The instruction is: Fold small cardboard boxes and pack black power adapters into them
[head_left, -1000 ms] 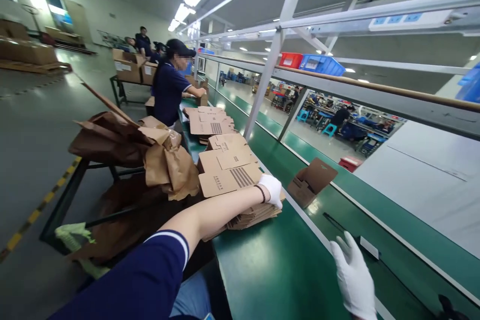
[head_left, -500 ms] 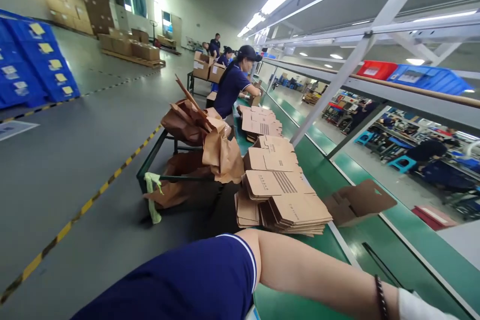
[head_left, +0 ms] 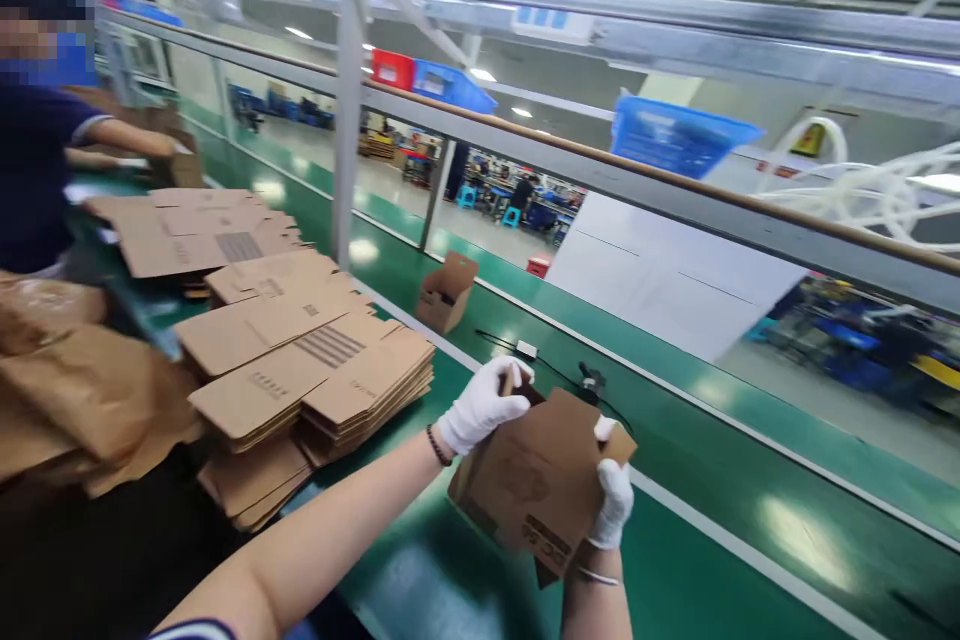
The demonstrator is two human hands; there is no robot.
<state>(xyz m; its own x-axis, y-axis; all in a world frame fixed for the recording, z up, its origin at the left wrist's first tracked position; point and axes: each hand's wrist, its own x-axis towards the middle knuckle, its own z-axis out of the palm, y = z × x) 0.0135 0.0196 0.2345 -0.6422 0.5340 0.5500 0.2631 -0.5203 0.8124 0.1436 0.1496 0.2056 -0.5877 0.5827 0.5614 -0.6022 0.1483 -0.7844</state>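
Between my white-gloved hands is a brown cardboard box, partly opened out and tilted above the green table. My left hand grips its upper left edge, thumb outside and fingers over the rim. At the right side, my right hand is closed around the box by a raised flap; some of its fingers are hidden. Dark print shows on the lower part of the box, blurred by motion. Left of my hands lie stacks of flat cardboard boxes.
A set-up cardboard box stands on the conveyor beyond, near a cable with a white adapter. Crumpled brown paper is at the left. A co-worker works farther along. Overhead rail holds a blue bin; a metal post rises behind.
My view has swung right from the aisle to the bench. Both hands are now visible holding the cardboard box; earlier only my left arm and part of its glove showed.
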